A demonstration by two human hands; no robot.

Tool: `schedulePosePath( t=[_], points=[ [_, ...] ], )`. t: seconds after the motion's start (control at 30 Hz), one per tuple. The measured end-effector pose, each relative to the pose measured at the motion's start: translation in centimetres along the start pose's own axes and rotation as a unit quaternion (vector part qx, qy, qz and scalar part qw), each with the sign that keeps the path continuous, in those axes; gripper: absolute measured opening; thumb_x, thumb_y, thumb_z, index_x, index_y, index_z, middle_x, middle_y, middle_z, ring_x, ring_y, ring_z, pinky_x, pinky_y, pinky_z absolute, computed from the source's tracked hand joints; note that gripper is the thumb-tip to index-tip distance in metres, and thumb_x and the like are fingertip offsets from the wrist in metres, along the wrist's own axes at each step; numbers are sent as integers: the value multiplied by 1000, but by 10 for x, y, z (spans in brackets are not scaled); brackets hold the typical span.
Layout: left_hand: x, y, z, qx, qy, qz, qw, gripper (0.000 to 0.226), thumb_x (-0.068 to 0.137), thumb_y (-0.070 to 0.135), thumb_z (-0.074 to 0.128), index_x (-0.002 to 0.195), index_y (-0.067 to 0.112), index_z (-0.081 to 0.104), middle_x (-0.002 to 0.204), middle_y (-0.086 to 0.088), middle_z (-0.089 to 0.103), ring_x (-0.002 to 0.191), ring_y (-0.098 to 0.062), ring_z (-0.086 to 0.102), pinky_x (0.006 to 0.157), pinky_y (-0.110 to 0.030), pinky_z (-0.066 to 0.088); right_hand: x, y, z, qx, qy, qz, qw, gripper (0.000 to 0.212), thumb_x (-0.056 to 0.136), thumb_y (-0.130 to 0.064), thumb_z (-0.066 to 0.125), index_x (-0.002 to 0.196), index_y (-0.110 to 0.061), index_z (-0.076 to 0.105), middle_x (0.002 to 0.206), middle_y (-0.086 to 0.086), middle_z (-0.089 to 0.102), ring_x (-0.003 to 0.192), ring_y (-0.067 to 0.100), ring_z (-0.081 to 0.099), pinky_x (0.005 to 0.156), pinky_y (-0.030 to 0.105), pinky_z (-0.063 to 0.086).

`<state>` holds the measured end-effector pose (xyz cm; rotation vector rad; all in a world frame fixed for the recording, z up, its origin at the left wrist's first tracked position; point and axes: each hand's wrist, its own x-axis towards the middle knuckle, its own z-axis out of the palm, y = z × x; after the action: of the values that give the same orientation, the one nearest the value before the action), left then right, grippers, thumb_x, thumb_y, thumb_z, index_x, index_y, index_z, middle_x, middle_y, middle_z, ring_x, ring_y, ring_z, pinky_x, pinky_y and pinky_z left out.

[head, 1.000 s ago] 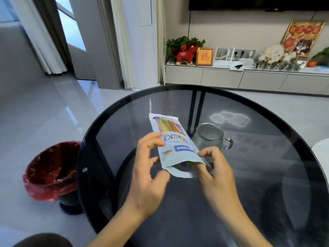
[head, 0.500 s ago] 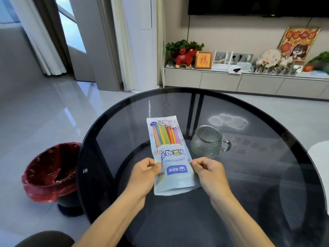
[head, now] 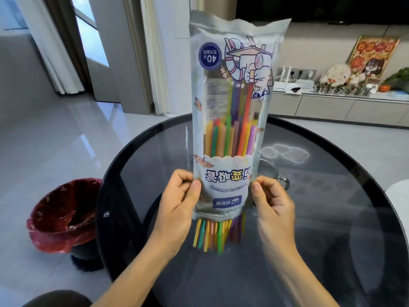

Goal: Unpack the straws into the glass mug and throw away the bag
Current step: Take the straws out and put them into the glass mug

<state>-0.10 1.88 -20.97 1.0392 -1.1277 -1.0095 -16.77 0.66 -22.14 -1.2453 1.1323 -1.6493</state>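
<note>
Straws (head: 221,234), too many and too bunched to count, poke out of the open lower mouth of one bag (head: 231,120), held upright and upside down above the round dark glass counter (head: 332,218). Two hands grasp it: the left hand (head: 177,209) pinches its left edge, the right hand (head: 274,204) pinches its right edge. One glass mug (head: 274,176) stands just beyond the right hand, mostly hidden behind the bag. One bin with a red liner (head: 59,216) sits on the floor, left of the left hand.
</note>
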Motion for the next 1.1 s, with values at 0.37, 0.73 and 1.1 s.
schedulePosePath(
  t=[0.37,0.73,1.1],
  points=[
    [-10,-10,15,-53,-39,-83,994,52,73,10,80,119,19,58,113,1,74,107,-21,69,83,-28,56,2,1,6,4,-32,47,998,10,96,-14,57,94,-19,66,77,-12,71,68,1,62,63,17,52],
    [13,-34,-24,552,-257,-83,789,71,92,37,60,148,48,18,162,17,0,149,-10,-6,120,-47,21,4,29,-14,-416,-196,167,872,33,81,-59,52,100,-33,59,95,-12,69,88,22,67,81,42,55],
    [10,-36,-24,623,-267,-33,735,60,96,50,45,144,58,9,163,14,-4,149,-12,-9,114,-46,32,5,23,-13,-599,-258,81,754,30,102,-43,33,90,-17,41,105,12,64,102,38,60,68,37,35]
  ],
)
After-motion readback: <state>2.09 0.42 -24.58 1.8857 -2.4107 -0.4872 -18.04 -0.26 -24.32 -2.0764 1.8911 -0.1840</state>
